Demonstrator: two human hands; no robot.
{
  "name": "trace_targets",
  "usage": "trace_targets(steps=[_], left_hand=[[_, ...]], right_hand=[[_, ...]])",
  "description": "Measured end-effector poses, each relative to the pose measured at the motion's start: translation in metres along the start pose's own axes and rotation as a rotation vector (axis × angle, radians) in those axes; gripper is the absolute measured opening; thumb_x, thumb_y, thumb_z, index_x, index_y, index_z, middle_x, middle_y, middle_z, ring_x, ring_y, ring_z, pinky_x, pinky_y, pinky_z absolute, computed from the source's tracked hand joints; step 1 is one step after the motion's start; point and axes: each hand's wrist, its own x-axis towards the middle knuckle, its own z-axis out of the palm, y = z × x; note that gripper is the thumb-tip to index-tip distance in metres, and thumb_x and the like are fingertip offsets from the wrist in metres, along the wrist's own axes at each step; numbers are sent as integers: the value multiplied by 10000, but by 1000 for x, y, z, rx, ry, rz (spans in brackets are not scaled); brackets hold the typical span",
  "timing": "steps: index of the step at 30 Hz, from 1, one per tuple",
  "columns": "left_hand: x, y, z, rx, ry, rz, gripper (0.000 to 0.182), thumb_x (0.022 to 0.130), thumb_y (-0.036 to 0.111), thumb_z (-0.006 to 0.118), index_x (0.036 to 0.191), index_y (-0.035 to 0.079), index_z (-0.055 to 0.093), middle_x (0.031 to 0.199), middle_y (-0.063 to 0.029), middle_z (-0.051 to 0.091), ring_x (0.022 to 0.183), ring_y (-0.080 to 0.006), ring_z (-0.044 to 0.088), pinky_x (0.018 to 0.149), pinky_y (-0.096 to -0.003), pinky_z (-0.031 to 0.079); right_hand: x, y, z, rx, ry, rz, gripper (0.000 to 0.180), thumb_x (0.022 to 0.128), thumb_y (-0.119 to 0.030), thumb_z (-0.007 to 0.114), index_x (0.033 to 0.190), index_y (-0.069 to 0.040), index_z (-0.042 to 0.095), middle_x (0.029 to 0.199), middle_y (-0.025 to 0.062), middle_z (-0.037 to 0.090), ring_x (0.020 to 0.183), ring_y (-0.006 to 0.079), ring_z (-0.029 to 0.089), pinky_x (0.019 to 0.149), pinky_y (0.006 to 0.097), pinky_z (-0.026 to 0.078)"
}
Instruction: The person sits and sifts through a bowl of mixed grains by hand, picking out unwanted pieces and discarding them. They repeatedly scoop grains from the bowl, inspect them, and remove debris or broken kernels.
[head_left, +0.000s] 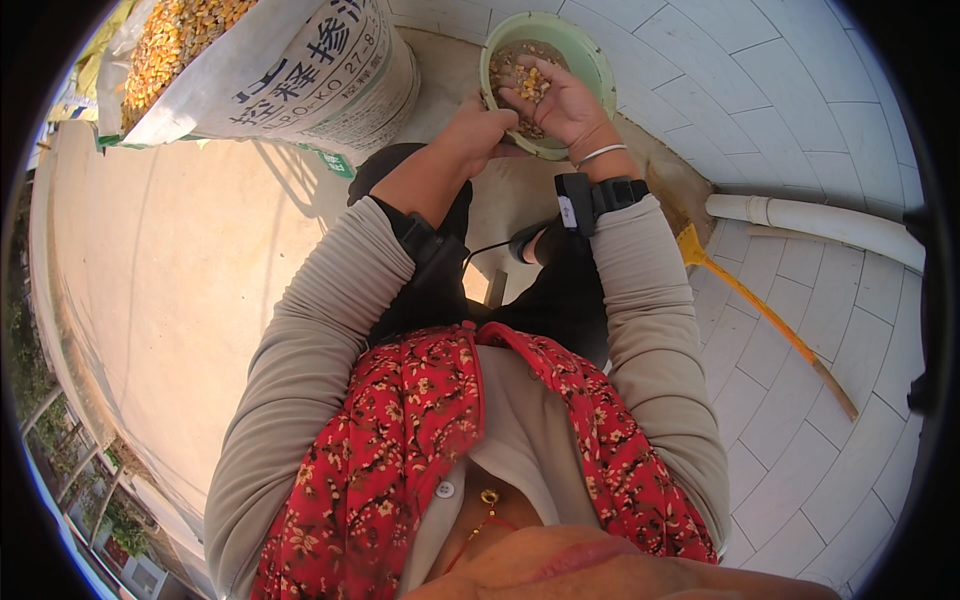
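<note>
A light green plastic basin (600, 75) is tilted toward me, with corn kernels and finer bits (525, 52) inside. At its near left rim, my left hand (484, 127) grips the edge, fingers partly hidden beneath. My right hand (574, 112) reaches into the basin, palm up, cradling a small heap of yellow and reddish corn kernels (534, 84). A silver bangle (600, 153) circles the right wrist. Black strapped devices sit on both wrists, the right one (579, 201) bearing a small label.
Left of the basin stands a printed woven sack (330, 82) heaped with corn kernels (176, 52). A white pipe (817, 217) runs along the tiled wall (750, 90) at right. Below it lies a yellow-orange long-handled tool (765, 307). Concrete floor (180, 247) stretches left.
</note>
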Motion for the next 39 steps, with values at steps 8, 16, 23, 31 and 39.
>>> trace_targets(steps=[8,16,23,31,39], left_hand=[[-2,3,1,-3,-15,-15,489,834,-33,471,1310,-9,362,1221,-190,498,1035,-329,600,808,-449,582],[-1,2,0,-65,13,-15,470,773,-50,507,1237,-9,449,1118,-168,573,943,-314,643,702,-425,604],[1,1,-3,-77,7,12,464,771,-45,515,1231,-7,463,1096,-163,579,921,-311,645,681,-422,603],[2,2,-8,-108,30,-3,478,767,-37,521,1239,2,455,1083,-156,578,903,-294,644,665,-406,609],[6,-2,-11,-154,11,-24,462,784,-14,535,1238,-4,453,1078,-163,589,897,-282,649,660,-399,606]], right_hand=[[-3,-6,-6,-27,43,-80,225,924,-140,547,1081,22,557,1124,174,581,1044,302,591,898,441,542],[-6,-7,-5,44,25,-96,272,945,-153,507,1137,38,530,1128,200,573,1055,318,582,910,431,539],[-6,-1,-3,45,20,-76,292,957,-151,476,1162,56,500,1137,215,558,1051,326,582,921,418,535],[-6,5,2,87,67,-69,256,946,-116,493,1135,55,505,1146,218,556,1048,328,585,916,426,539],[-7,2,-2,89,15,-62,252,938,-105,507,1139,46,508,1126,221,571,1023,321,602,884,401,556]])
